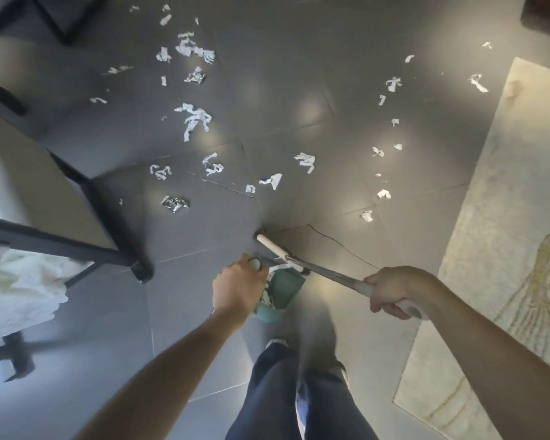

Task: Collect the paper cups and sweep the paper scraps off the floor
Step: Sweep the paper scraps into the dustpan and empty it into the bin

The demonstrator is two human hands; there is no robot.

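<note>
Beside the black table leg (121, 236), the left hand (235, 289) grips the handle top of a green dustpan (283, 290) holding scraps. Right of it, the right hand (394, 289) clasps the broom handle (324, 272). Paper scraps (195, 119) litter the grey floor (283, 90) ahead, up to the rug (505, 217).

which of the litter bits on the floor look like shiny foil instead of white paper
Two: the crumpled foil wad near the table leg, and another foil wad farther off. Both look grey and metallic.
</note>
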